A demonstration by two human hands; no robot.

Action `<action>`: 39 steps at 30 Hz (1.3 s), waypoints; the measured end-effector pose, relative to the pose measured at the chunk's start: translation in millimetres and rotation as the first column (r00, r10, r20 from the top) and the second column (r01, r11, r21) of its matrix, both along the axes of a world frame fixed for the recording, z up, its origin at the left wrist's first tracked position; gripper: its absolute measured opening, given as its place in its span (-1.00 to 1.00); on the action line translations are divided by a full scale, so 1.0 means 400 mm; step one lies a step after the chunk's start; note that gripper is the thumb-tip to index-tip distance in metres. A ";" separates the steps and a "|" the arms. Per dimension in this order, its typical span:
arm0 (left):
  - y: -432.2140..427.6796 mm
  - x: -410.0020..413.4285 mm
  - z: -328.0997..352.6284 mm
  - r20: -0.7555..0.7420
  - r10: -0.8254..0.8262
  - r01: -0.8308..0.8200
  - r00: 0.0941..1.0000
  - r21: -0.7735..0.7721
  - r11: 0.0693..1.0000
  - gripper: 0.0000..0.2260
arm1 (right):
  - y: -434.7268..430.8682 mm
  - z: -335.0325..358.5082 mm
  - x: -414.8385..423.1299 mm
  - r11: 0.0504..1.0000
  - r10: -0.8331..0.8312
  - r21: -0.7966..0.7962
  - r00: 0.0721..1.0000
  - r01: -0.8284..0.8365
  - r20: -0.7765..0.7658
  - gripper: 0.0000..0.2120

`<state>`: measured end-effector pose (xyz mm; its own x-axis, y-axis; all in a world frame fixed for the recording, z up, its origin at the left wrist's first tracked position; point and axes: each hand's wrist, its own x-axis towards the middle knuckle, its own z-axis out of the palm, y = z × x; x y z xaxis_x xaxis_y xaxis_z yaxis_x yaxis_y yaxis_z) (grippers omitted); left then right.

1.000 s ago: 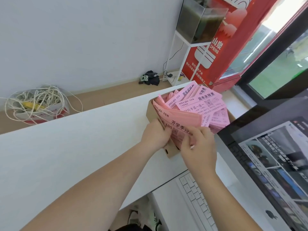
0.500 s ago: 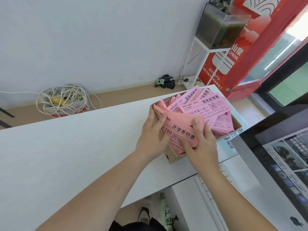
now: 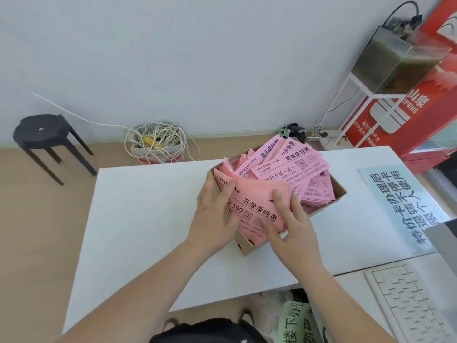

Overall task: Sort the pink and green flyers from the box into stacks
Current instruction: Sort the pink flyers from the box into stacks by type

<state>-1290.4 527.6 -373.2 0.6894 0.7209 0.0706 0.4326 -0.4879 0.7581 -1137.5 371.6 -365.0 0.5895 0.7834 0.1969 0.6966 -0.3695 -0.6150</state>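
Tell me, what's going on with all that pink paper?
A person is working through a cardboard box of pink flyers on a white table. The left hand and right hand both rest on one bundle of flyers at the box's near end, fingers laid fairly flat on it. No sorted stack lies on the table yet.

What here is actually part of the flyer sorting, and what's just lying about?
Part of the job: cardboard box, loose pink flyers inside, flyer bundle under the left hand and right hand, white table.
Just lying about: black stool, tangle of white cord, keyboard, printed notice, fish tank.
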 end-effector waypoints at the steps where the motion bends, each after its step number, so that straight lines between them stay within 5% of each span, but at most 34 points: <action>1: 0.016 -0.044 0.000 0.007 0.007 -0.008 1.000 0.066 0.998 -0.34 | 0.022 -0.001 -0.034 1.000 0.026 0.004 1.000 -0.026 0.000 -0.34; 6: 0.083 -0.251 -0.011 -0.030 0.012 -0.002 0.999 0.313 0.950 -0.39 | 0.124 0.005 -0.191 0.989 0.149 0.008 0.989 -0.149 0.017 -0.34; 16: 0.092 -0.564 -0.002 0.001 0.295 -0.273 0.955 0.384 0.882 -0.41 | 0.285 0.016 -0.398 0.887 0.462 -0.003 0.887 -0.462 -0.013 -0.33; 25: -0.027 -0.603 0.022 -0.014 0.468 -0.427 0.884 0.389 0.817 -0.41 | 0.301 0.023 -0.389 0.717 0.695 -0.048 0.718 -0.696 -0.029 -0.32; 30: 0.014 -0.617 0.042 -0.074 0.455 -0.376 0.887 0.454 0.808 -0.31 | 0.303 0.028 -0.355 0.678 0.730 -0.104 0.683 -0.728 -0.028 -0.27; 39: 0.028 -0.625 0.038 -0.171 0.462 -0.384 0.870 0.352 0.854 -0.33 | 0.278 0.031 -0.309 0.710 0.687 -0.117 0.719 -0.695 -0.104 -0.23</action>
